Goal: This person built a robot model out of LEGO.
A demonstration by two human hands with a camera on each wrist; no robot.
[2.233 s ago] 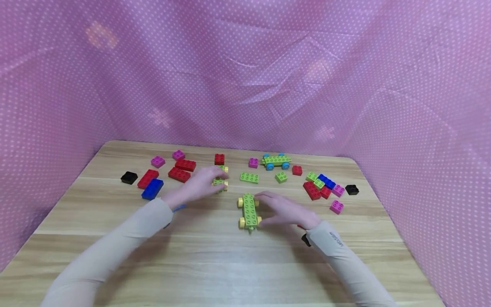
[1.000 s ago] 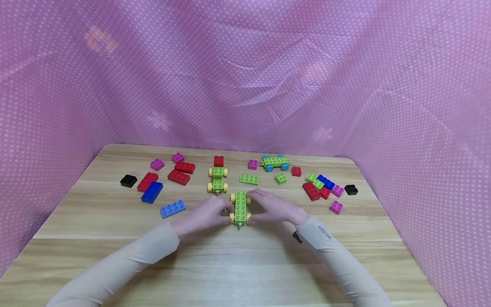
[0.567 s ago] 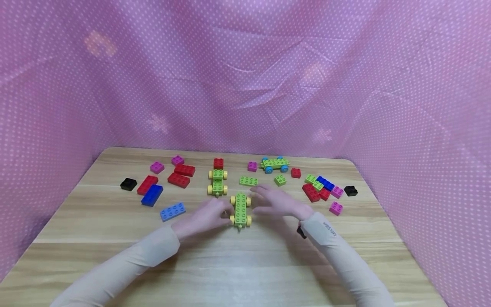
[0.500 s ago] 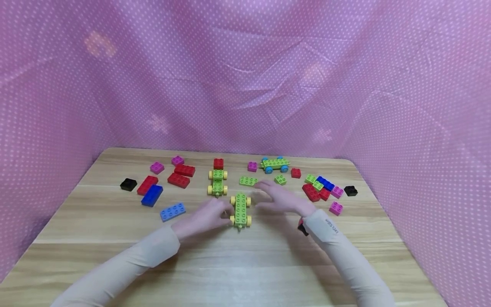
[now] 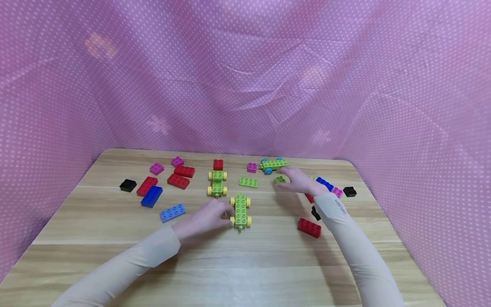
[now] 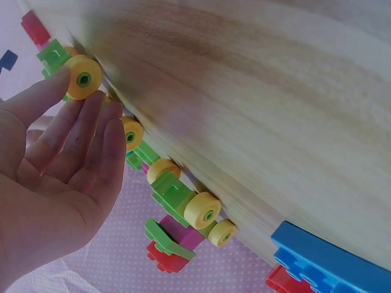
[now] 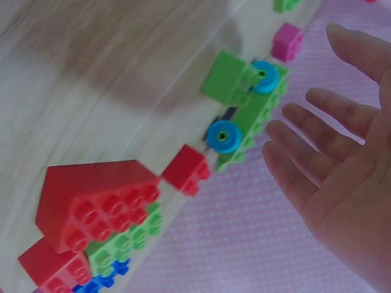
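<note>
The left hand (image 5: 207, 216) rests with straight fingers against the yellow-wheeled green car (image 5: 241, 210) at frame centre. The right hand (image 5: 297, 179), fingers spread and grasping nothing, nears the blue-wheeled car (image 5: 273, 164) upper right. Best to take it by the sides, clear of the wheels.

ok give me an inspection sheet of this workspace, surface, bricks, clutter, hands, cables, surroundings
surface: wooden table, pale grain.
job's things: green yellow-wheeled cart near the middle; green blue-wheeled cart at the back.
clutter: second yellow-wheeled cart; loose red, blue, pink, green and black bricks, including a light blue brick.
hands: left hand touches the front cart's wheel; right hand open beside the blue-wheeled cart.
cables: nothing seen.
surroundings: pink dotted cloth on three sides.
</note>
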